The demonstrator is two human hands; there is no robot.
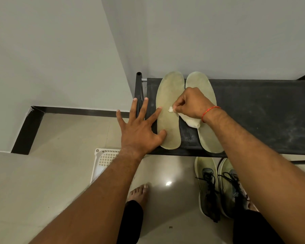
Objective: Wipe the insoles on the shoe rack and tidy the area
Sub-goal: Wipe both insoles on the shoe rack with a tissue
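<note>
Two pale green insoles lie side by side on the black shoe rack (262,110). On the left insole (169,95) my left hand (141,129) rests flat with fingers spread, its thumb and forefinger pressing the insole's left edge. My right hand (192,103) is pinched on a white tissue (192,121), whose tip touches the middle of the left insole. The right insole (209,140) is partly hidden under my right hand and wrist.
A pair of green sneakers (218,187) with black laces stands on the tiled floor below the rack. A white plastic basket (104,159) lies on the floor to the left, under my left forearm. My bare foot (139,192) is near it. Walls close in behind and left.
</note>
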